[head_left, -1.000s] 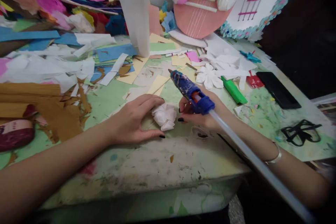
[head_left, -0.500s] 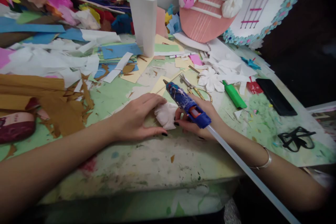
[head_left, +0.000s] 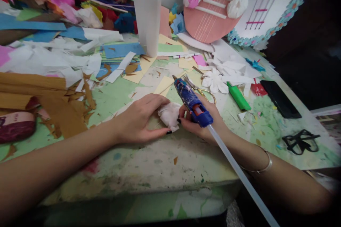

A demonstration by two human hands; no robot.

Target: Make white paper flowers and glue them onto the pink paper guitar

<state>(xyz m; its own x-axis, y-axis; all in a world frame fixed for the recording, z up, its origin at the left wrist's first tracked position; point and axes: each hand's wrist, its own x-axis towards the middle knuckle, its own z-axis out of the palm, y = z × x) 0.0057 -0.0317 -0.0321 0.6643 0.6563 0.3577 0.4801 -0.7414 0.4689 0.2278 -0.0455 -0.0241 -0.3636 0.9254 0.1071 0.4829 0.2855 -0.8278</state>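
A crumpled white paper flower sits between my hands, low over the near part of the table. My left hand curls round its left side, thumb in front and fingers behind. My right hand holds a blue hot glue gun, with its nozzle pointing up and away to the left. The gun's handle is hidden. A long, pale glue stick runs out of its back toward the lower right. Fingertips of my right hand touch the flower's right edge.
Gold-handled scissors and a white paper blossom lie beyond the gun. A green roll, black phone and black glasses-like frame are right. Brown crepe paper lies left; a white cylinder stands behind.
The glue gun has tilted a little, its nozzle shifting right and its glue stick swinging left. The flower has turned slightly between my fingers.
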